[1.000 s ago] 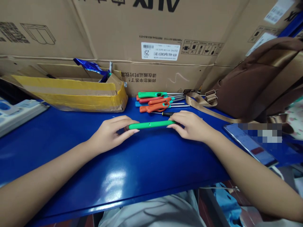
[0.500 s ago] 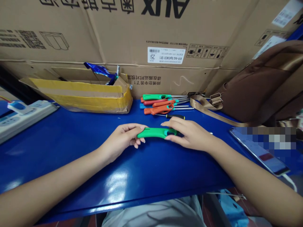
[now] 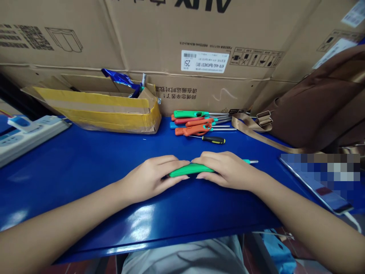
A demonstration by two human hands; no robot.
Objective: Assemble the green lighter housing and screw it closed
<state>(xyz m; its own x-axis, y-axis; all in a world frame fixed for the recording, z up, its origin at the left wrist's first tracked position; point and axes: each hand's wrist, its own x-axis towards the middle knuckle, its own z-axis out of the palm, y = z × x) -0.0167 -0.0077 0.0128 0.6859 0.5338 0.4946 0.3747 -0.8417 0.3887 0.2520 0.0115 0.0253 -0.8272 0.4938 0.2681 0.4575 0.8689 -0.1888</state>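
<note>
Both my hands hold one long green lighter [image 3: 191, 169] low over the blue table [image 3: 94, 171]. My left hand [image 3: 154, 177] grips its left end, fingers curled over the top and thumb beneath. My right hand [image 3: 225, 169] covers the right part of the handle, fingers closed over it. The lighter's thin metal nozzle sticks out to the right past my right hand. Behind my hands lies a small black-and-yellow screwdriver [image 3: 212, 139].
A pile of green, orange and blue lighters [image 3: 196, 122] lies at the back against large cardboard boxes [image 3: 182, 42]. A yellow-taped open carton [image 3: 97, 108] stands back left, a power strip [image 3: 25, 133] far left. A brown bag [image 3: 316, 106] and a phone [image 3: 316, 184] are at the right.
My hands have drawn closer together on the green lighter and brought it nearer to me. The screwdriver behind them now lies fully uncovered.
</note>
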